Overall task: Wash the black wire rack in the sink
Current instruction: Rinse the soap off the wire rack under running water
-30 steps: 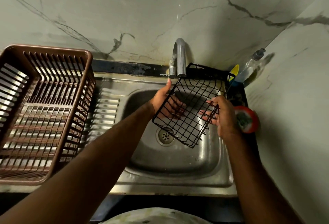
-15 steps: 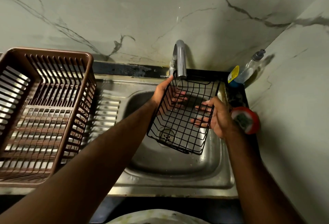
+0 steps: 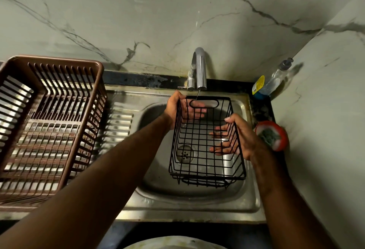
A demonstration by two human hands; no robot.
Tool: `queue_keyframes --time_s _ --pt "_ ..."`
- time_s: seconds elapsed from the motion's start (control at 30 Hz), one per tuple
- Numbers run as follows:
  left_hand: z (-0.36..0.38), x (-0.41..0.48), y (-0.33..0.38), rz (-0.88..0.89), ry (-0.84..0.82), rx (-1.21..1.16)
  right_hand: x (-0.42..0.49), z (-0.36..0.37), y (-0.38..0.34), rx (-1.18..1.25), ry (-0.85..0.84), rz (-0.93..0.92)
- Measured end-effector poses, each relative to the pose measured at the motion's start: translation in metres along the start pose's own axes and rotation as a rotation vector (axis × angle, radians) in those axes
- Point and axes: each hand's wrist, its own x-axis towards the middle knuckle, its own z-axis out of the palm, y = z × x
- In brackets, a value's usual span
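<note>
The black wire rack [image 3: 205,150] has swung from tilted to level, open side up, over the sink [image 3: 197,207] basin. The right hand [image 3: 241,140] pinches its right wall, thumb over the rim and fingers spread. The left hand [image 3: 175,106] grips the far corner under the faucet [image 3: 199,67]. The wet wires could slip from these light holds. The rack is a thin black grid with a slotted handle.

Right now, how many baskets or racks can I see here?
2. The black wire rack is held over the sink; the brown plastic basket stands left of it. None appears hidden.
</note>
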Motion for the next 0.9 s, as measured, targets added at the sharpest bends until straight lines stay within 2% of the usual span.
queue_keyframes --time_s 0.2,0.33,0.5,0.6,0.73,0.8,0.9 --pt "0.005 0.001 0.004 -0.045 -0.054 0.031 -0.002 -0.016 -0.001 -0.008 -0.012 0.044" --pt "0.011 0.003 0.006 0.027 -0.098 -0.031 0.002 -0.017 0.001 0.008 -0.020 0.061" --pt "0.007 -0.001 -0.004 0.138 0.190 0.063 0.020 -0.008 0.017 0.121 0.026 -0.038" --pt "0.006 -0.010 -0.003 0.033 0.237 0.144 0.031 0.002 0.022 0.211 0.040 -0.131" --pt "-0.004 -0.021 0.000 -0.017 0.250 0.334 0.045 0.008 0.021 0.249 0.077 -0.144" --pt "-0.009 -0.028 0.002 0.035 0.244 0.351 0.053 0.011 0.021 0.228 0.095 -0.126" --pt "-0.015 -0.032 0.010 0.174 0.355 0.428 0.065 0.024 0.014 0.175 0.062 -0.120"
